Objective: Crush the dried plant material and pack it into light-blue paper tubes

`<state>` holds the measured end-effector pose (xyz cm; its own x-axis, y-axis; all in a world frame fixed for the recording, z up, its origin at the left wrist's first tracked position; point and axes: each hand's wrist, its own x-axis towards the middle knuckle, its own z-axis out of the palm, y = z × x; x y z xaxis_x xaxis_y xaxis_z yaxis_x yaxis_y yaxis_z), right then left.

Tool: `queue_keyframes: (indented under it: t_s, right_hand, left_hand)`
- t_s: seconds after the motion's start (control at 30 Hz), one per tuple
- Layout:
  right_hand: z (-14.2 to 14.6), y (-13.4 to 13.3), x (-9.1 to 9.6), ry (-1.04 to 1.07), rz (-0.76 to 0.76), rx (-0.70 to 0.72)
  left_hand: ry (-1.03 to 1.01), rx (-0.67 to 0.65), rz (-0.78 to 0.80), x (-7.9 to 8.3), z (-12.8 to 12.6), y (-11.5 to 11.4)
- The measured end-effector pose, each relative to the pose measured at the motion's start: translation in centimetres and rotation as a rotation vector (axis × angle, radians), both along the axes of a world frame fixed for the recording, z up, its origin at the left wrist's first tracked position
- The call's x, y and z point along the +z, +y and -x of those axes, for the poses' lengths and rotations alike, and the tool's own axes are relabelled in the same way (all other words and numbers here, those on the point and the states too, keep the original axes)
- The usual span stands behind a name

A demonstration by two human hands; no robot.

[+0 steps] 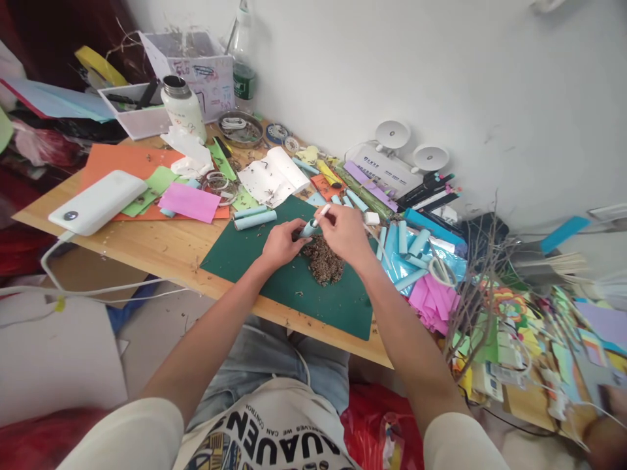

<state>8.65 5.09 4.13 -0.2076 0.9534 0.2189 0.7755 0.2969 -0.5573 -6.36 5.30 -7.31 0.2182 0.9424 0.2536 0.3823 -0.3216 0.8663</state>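
My left hand (279, 245) is closed around a light blue paper tube (308, 228), holding it just above a green cutting mat (255, 261). My right hand (345, 232) pinches a thin white stick (323, 212) whose lower end meets the open end of the tube. A heap of brown dried plant bits (324, 260) lies on the mat right under both hands. Two more blue tubes (255, 219) lie at the mat's far left edge, and several more (409, 241) are piled to the right of my right hand.
The wooden desk (157, 245) holds coloured paper sheets (189, 201), a white power bank (98, 201), a white bottle (182, 108), storage boxes (196, 62), pens (431, 189), scissors (441, 269) and dry twigs (473, 300). A white wall stands behind.
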Motion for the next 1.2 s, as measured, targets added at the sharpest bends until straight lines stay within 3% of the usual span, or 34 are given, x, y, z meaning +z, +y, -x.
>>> queue_keyframes:
  t_s: [0.33, 0.63, 0.87, 1.03, 1.1, 1.2]
  right_hand:
    - [0.8, -0.4, -1.0, 0.036, -0.081, -0.027]
    - [0.2, -0.2, -1.0, 0.093, -0.023, -0.052]
    - [0.4, -0.8, -2.1, 0.11, -0.107, -0.013]
    - [-0.2, -1.1, -0.6, 0.101, -0.08, -0.029]
    - [-1.0, -2.2, 0.8, 0.156, -0.127, -0.1]
    - [-3.1, -5.0, 1.6, 0.214, -0.373, -0.339]
  left_hand:
    - [-0.002, 0.003, -0.014, 0.1, 0.0, 0.0]
    - [-0.026, -0.003, 0.013, 0.1, 0.0, 0.0]
    - [-0.035, -0.006, -0.001, 0.0, 0.0, 0.1]
    - [-0.013, -0.004, 0.02, -0.1, -0.1, 0.1]
    - [-0.011, 0.004, 0.029, -0.2, -0.1, 0.1]
    - [-0.014, 0.009, 0.038, -0.4, -0.1, 0.2]
